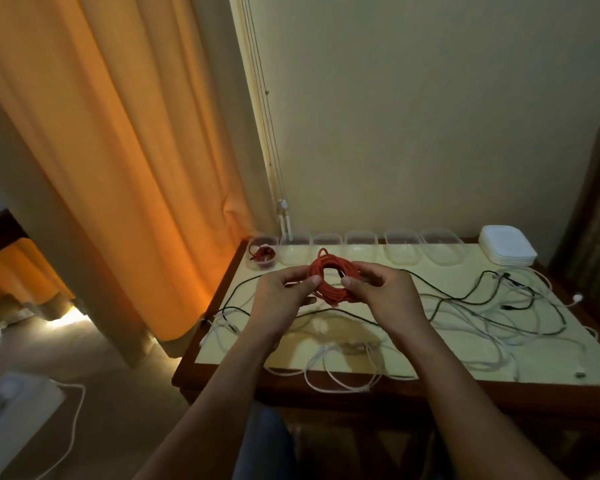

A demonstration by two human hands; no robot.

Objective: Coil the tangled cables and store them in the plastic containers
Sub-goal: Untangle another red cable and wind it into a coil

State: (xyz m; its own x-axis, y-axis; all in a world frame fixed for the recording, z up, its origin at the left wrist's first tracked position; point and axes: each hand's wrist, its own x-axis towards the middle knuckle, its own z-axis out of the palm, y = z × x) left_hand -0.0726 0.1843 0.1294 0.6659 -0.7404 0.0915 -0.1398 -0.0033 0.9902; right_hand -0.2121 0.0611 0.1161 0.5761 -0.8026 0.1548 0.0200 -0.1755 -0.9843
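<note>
The left hand (284, 294) and the right hand (381, 289) pinch the round orange-red cable coil (326, 292) by its sides; it looks light (and springy).

red cable (328, 284): matt sheath | containers (404, 251): clear glossy plastic | lids (506, 249): white smooth plastic | surface (465, 362): smooth pale top, slight sheen, dark wooden rim | white cables (371, 362): smooth plastic sheath | curtain (118, 150): orange cloth, matt, softly folded
</note>
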